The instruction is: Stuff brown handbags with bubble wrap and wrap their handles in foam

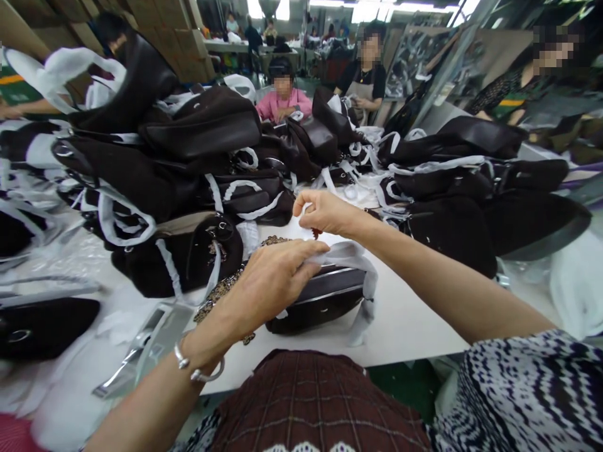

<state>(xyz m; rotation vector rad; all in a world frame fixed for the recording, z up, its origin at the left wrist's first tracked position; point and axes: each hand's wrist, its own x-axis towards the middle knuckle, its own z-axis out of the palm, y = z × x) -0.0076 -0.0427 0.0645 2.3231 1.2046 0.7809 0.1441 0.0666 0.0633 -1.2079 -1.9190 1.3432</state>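
Observation:
A small dark brown handbag (325, 301) lies on the white table right in front of me. White wrapping covers its strap (348, 254), which loops over the top and hangs down the bag's right side. My left hand (277, 273) is closed on this wrapped strap, with fingertips along its upper edge. Just above and beyond, my right hand (325, 213) pinches thumb and forefinger together; what is between them is too small to make out. Below those fingers shows a small red thing (316, 233). Metal chains (219, 298) lie beside my left forearm.
Dark bags with white-wrapped handles are piled at the left (188, 132) and right (452, 207). A clear plastic dispenser-like object (146, 342) stands left of my arm. Another dark bag (47, 326) lies far left. Several people sit or stand beyond the table.

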